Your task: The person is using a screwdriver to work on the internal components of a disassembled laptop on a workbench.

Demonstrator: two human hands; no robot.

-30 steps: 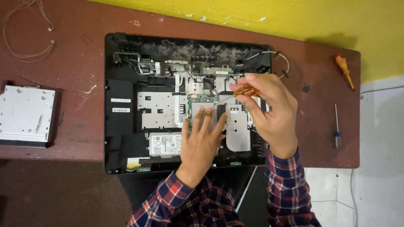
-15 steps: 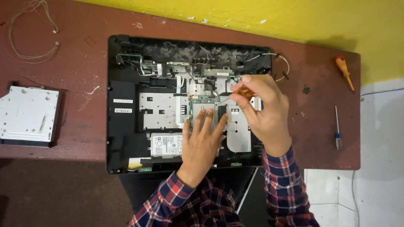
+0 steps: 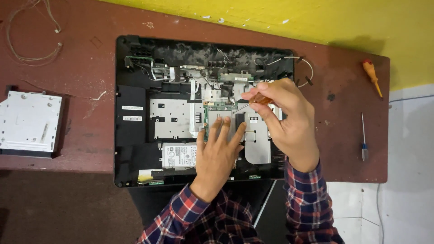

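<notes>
Our right-hand fingers [image 3: 264, 105] are pinched shut around the orange handle of a small screwdriver [image 3: 258, 99], its thin shaft angling down-left to the green circuit board [image 3: 220, 106], while our left hand [image 3: 218, 151] lies flat with fingers spread, holding nothing, pressing on the metal plate just below that board. The opened laptop chassis [image 3: 135, 135] is a black shell showing silver shielding, a hard drive [image 3: 179, 156] at the near edge and loose wires along the far edge. It sits mid-table, its near edge level with the edge of the reddish-brown table [image 3: 86, 77]. Bare table lies on both sides: an optical drive [image 3: 28, 122] sits well left, two spare screwdrivers [image 3: 372, 77] well right.
</notes>
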